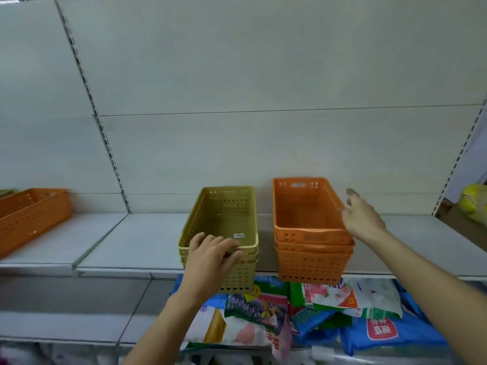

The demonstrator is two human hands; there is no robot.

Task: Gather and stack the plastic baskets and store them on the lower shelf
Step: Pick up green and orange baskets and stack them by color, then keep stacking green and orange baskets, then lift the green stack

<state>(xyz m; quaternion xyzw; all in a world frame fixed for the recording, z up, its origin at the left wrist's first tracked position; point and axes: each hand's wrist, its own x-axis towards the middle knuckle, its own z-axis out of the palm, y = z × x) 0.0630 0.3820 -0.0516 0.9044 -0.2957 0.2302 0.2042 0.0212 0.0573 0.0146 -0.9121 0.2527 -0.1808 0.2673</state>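
Observation:
A stack of yellow-green perforated baskets [221, 222] stands on the grey shelf [131, 241], jutting over its front edge. My left hand [210, 256] rests on the stack's near rim, fingers curled over it. To the right stands a stack of orange baskets [308, 233], also overhanging the edge. My right hand [361, 217] hovers beside that stack's right rim, fingers apart, holding nothing. Another orange basket stack [29, 217] sits at the far left of the shelf.
Below the shelf lies a heap of packaged goods [303, 312] in plastic bags on a lower shelf [66, 325]. A yellow bag [474, 204] is at the far right. The white back panel [263, 75] rises behind the baskets.

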